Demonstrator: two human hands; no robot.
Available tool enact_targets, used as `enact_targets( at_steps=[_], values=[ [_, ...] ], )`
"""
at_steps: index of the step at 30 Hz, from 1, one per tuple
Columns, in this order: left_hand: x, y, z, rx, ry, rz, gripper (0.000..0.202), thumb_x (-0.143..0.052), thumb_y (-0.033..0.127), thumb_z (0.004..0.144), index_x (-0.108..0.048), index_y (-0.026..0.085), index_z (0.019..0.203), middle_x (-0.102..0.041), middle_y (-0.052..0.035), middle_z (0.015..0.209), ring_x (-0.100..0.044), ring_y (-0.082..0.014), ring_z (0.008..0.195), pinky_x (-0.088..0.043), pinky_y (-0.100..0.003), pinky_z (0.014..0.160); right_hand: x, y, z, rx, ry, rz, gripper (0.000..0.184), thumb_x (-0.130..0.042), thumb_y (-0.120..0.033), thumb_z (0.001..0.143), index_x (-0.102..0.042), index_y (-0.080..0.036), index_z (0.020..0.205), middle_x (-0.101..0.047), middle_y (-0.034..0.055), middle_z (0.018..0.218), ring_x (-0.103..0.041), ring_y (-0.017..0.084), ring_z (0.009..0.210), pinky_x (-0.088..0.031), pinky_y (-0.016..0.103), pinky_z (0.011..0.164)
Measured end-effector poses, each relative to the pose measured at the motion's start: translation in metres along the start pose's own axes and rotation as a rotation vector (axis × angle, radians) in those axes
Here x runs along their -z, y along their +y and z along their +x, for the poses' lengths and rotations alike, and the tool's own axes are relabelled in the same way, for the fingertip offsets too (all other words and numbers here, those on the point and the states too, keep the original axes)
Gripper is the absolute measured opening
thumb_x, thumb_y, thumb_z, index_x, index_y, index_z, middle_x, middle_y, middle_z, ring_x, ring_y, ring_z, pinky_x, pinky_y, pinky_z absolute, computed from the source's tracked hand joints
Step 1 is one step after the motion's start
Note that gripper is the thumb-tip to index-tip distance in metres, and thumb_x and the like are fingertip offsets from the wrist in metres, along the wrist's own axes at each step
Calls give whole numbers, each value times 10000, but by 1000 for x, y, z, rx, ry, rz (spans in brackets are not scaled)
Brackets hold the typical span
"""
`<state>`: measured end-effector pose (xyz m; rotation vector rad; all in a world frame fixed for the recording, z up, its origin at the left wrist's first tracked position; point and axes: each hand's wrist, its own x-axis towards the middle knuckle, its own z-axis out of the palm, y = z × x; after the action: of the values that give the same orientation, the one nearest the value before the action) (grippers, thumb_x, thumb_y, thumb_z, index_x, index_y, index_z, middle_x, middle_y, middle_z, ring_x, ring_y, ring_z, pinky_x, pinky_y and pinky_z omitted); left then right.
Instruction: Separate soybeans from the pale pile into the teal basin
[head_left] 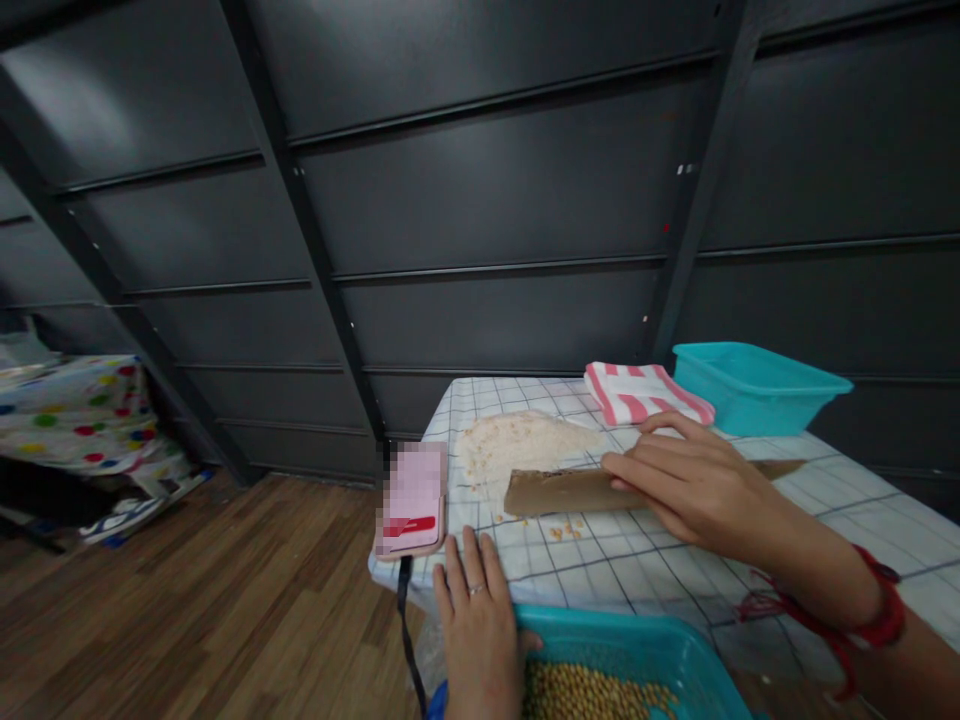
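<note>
My right hand (690, 485) is closed on a strip of brown cardboard (559, 492), which stands on its edge on the checked tablecloth. Beyond the strip spreads a pale heap of fine grains (536, 440) with yellowish beans among them. A few loose beans (566, 531) lie on the near side of the cardboard. My left hand (478, 620) is at the left rim of a teal basin (630, 625), thumb inside it and fingers stretched along the table edge. Many round yellow-brown beans (592, 690) fill the basin's visible bottom.
A pink phone (414, 490) lies at the table's left edge, with a black strap (406, 620) hanging down. At the back are a folded pink-and-white striped cloth (645, 393) and another teal basin (757, 390). A dark panelled wall (495, 210) rises behind.
</note>
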<state>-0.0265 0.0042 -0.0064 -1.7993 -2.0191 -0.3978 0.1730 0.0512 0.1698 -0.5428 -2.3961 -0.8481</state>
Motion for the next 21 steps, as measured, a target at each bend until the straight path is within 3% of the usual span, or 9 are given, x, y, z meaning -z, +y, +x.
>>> enact_targets(
  at_steps=[7, 15, 21],
  values=[
    [0, 0, -1, -2, 2, -5, 993, -800, 407, 322, -465, 137, 1217, -443, -153, 1325, -337, -354, 1244, -302, -501, 1011, 8, -4, 3, 15, 9, 12, 231, -380, -6, 798, -558, -131, 875, -613, 30, 685, -501, 141, 615, -378, 334, 721],
    [-3, 1, -1, -3, -16, 0, 975, -792, 392, 353, -451, 130, 1228, -433, -172, 1331, -324, -364, 1249, -285, -515, 1016, -1, -8, 8, 38, -66, -2, 273, -363, 19, 771, -562, -134, 878, -561, 5, 626, -470, 139, 596, -379, 345, 734],
    [-3, 2, -1, -1, -9, -4, 982, -793, 390, 348, -450, 126, 1230, -432, -174, 1333, -312, -368, 1254, -268, -520, 1024, 9, -7, 4, 55, -30, 39, 268, -369, 20, 768, -559, -122, 893, -565, 8, 634, -475, 138, 602, -370, 341, 723]
  ],
)
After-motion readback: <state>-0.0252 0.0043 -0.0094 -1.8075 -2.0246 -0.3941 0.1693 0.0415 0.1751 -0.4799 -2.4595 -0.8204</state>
